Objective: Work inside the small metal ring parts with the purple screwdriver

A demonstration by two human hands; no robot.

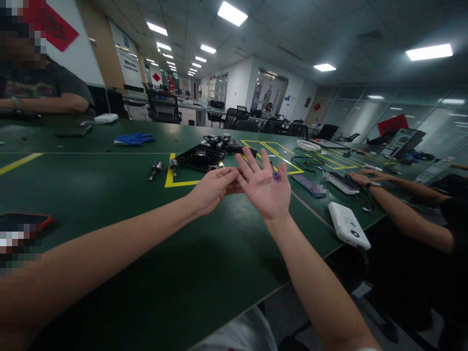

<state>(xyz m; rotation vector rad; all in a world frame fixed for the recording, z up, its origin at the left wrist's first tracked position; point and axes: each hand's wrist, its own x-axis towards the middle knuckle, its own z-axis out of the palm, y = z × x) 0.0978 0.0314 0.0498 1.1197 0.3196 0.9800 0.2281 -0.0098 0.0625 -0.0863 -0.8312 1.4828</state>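
My right hand [268, 192] is turned palm up above the green table [234, 273], fingers spread. A small purple item [276, 176], too small to name, lies on it near the base of the thumb. My left hand [215, 191] is closed, its fingertips pressed together against the little-finger side of my right hand. Whatever it may pinch is hidden. Behind the hands lies a black, ribbed panel [197, 157] with several shiny metal parts [217, 140] on it. Two metal tool bits with dark shafts, a left one [156, 168] and a right one [173, 168], lie left of the panel.
A blue glove [134, 139] lies farther back. To the right are a phone [309, 185], a white power bank [349, 226] at the table edge, and a co-worker's hands [365, 176] by a white-and-black device [341, 183]. An orange-edged phone [25, 224] sits left. Another person [62, 87] is behind.
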